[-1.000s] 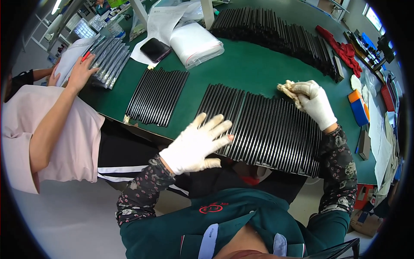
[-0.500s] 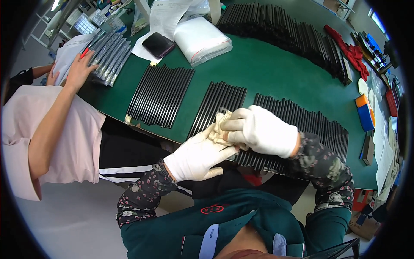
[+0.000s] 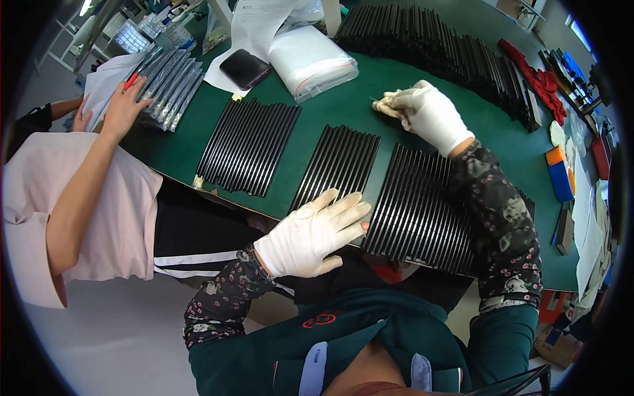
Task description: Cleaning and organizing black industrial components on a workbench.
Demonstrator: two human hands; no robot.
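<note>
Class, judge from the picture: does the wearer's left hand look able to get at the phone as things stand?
Probably yes, with a forward stretch: the left hand is spread and seems empty, the phone lies uncovered, and only low, flat-lying rods sit between them.

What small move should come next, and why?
Probably lower the right hand so its cream cloth meets the middle group of black rods: the cloth is gripped beyond the rods' far ends, while the left hand is spread at their near ends.
</note>
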